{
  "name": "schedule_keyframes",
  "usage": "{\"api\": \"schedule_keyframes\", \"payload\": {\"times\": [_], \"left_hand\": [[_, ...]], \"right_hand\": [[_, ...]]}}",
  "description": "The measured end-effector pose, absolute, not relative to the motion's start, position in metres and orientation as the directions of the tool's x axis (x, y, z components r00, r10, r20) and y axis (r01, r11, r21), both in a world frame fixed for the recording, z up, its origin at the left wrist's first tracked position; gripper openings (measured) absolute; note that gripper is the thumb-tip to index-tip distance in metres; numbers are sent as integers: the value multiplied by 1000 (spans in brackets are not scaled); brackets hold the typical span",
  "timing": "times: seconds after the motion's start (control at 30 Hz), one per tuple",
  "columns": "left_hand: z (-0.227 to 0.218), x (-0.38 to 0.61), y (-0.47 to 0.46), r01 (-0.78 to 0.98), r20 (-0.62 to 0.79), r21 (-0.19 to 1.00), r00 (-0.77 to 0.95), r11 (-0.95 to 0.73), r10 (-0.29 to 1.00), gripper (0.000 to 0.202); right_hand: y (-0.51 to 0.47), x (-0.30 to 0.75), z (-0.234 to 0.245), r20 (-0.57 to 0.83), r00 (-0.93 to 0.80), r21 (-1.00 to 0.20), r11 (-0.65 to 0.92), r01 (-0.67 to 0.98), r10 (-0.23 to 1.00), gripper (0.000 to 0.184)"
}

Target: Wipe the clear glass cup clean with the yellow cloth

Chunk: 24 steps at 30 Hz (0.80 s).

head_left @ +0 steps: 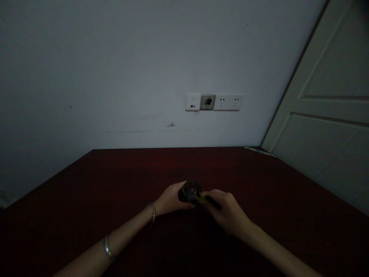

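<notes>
In the lower middle of the head view, my left hand (170,198) is wrapped round the side of a dark, shiny, rounded object (182,194). Its exact kind is lost in the dim light. My right hand (226,209) grips a hand tool with a yellow-and-black handle (201,195). The greyish head of this tool lies over or against the dark object, close to my left fingers; I cannot tell whether it reaches inside. Both hands are just above the dark red tabletop (138,169), near each other.
A pale wall (129,69) stands behind the table, with a row of sockets (227,102) and a grey switch plate (207,102) on it. To the right is a white panelled door (325,104). One thin flat strip (259,151) lies at the table's back right corner.
</notes>
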<state>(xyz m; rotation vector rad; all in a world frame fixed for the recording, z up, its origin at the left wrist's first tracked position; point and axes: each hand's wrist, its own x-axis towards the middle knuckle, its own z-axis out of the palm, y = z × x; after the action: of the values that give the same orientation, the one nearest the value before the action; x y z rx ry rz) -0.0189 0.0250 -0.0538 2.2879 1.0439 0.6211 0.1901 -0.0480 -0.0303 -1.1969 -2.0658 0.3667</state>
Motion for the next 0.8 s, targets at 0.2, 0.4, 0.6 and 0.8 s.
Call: {"api": "schedule_keyframes", "payload": {"times": [0.2,0.4,0.6,0.8], "left_hand": [[-60,-19,27,539,200,637,575,-552,793,66],[-57,-19,26,492,219,662,595,-566,773,60],[-55,-18,25,503,202,651,607,-568,769,51],[-58,-18,26,503,212,642,610,-579,764,39]], "right_hand": [[-37,200,-36,489,-324,-509,567,648,810,22],[-45,193,-41,499,-378,-433,603,670,779,27],[-60,172,-40,533,-487,-325,699,637,692,32],[-58,162,-24,525,-584,-242,766,595,620,38]]}}
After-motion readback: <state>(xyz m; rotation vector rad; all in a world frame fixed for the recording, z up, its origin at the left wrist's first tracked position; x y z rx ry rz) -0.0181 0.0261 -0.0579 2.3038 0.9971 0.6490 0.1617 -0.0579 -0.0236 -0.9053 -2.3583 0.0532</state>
